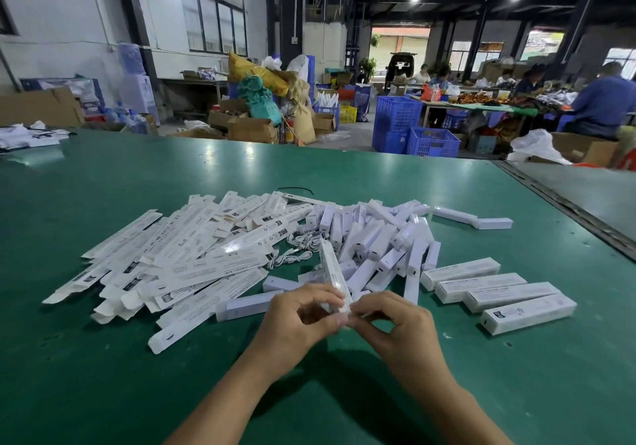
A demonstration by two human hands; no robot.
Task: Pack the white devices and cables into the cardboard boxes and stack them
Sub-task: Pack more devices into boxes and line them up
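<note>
A long white cardboard box [331,272] points away from me above the green table [103,375]. My left hand [296,320] grips its near end from the left, and my right hand [395,324] pinches the end flap from the right. Flat unfolded boxes [179,258] lie in a heap to the left. A pile of white devices [378,241] sits behind the held box, with coiled white cables [296,248] between the two heaps. Several closed boxes [495,293] lie side by side at the right.
A seam and a second grey table [585,196] run along the right. Blue crates [413,131], cartons and sacks stand on the floor beyond the table's far edge. People sit at benches at the back right. A thin black tie [296,190] lies behind the heaps.
</note>
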